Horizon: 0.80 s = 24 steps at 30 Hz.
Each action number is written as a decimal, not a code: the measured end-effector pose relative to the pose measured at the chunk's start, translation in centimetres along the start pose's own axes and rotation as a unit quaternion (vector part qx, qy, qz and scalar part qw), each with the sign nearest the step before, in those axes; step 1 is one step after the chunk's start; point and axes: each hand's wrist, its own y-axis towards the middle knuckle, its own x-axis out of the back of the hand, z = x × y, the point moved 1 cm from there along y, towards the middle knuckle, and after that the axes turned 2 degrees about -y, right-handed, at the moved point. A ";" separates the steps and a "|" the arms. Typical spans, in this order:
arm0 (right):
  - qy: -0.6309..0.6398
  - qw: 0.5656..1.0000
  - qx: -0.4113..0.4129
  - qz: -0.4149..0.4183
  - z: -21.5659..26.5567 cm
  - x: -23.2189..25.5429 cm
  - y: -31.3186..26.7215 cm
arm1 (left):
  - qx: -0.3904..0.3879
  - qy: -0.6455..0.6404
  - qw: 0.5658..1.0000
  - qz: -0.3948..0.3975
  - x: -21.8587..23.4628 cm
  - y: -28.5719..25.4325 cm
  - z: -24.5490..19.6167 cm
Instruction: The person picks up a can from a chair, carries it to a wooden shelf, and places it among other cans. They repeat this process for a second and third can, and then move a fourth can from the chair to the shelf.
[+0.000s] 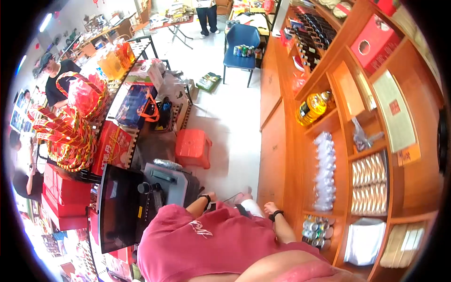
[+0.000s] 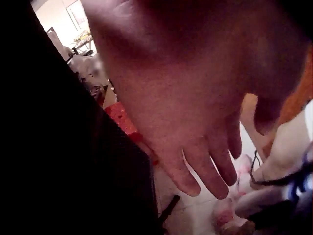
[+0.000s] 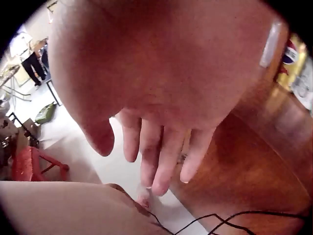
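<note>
Both hands hang at the person's sides and hold nothing. In the left wrist view the left hand [image 2: 181,103] points down with its fingers loosely extended; a large dark shape fills the left of that view. From the head, the left hand shows beside a grey bin-like case [image 1: 164,181] and a black monitor [image 1: 117,207]. Relaxed, slightly spread fingers show on the right hand [image 3: 156,88]. It hangs close to the wooden cabinet [image 1: 276,178], with the person's leg [image 3: 63,208] below it.
A red plastic stool [image 1: 193,147] stands on the pale floor ahead, left of the walkway. Farther on are a green package [image 1: 208,82] and a blue chair [image 1: 242,45] bearing cans. Shelving with an oil bottle [image 1: 313,109] lines the right; racks with red boxes [image 1: 66,195] line the left.
</note>
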 end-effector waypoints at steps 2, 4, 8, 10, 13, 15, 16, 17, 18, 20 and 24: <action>-0.012 1.000 0.017 0.006 3.7 1.1 2.1 | -0.030 0.012 0.999 0.027 1.4 0.6 0.4; -0.030 0.999 0.028 0.022 6.4 2.3 4.9 | 0.041 -0.031 0.997 0.054 5.8 -1.4 -0.2; -0.051 0.987 0.074 0.132 10.2 5.1 14.6 | 0.095 -0.009 0.995 0.015 12.3 -0.4 1.6; -0.052 0.986 0.117 0.111 13.9 6.7 15.5 | 0.126 0.014 0.991 -0.035 13.5 2.2 3.8; -0.158 0.957 0.151 0.190 19.1 9.7 17.8 | 0.047 0.103 0.993 0.045 20.1 3.4 2.0; -0.233 0.945 0.156 0.170 25.1 12.5 13.9 | 0.039 0.053 0.998 0.013 24.3 5.3 -0.3; -0.260 0.938 0.160 0.163 27.3 13.7 12.9 | 0.032 0.028 0.999 -0.006 26.1 6.6 -1.6; -0.274 0.934 0.158 0.165 28.3 14.6 13.1 | 0.028 0.000 0.999 -0.026 27.8 7.7 -3.1; -0.273 0.934 0.159 0.169 29.3 15.3 14.1 | 0.024 -0.033 0.998 -0.049 29.1 8.9 -4.2; -0.270 0.932 0.162 0.179 31.3 16.2 16.0 | 0.048 -0.118 0.986 -0.111 32.9 8.9 -7.3; -0.244 0.940 0.140 0.195 33.9 18.3 18.3 | -0.120 0.075 0.979 -0.149 34.9 16.7 -2.9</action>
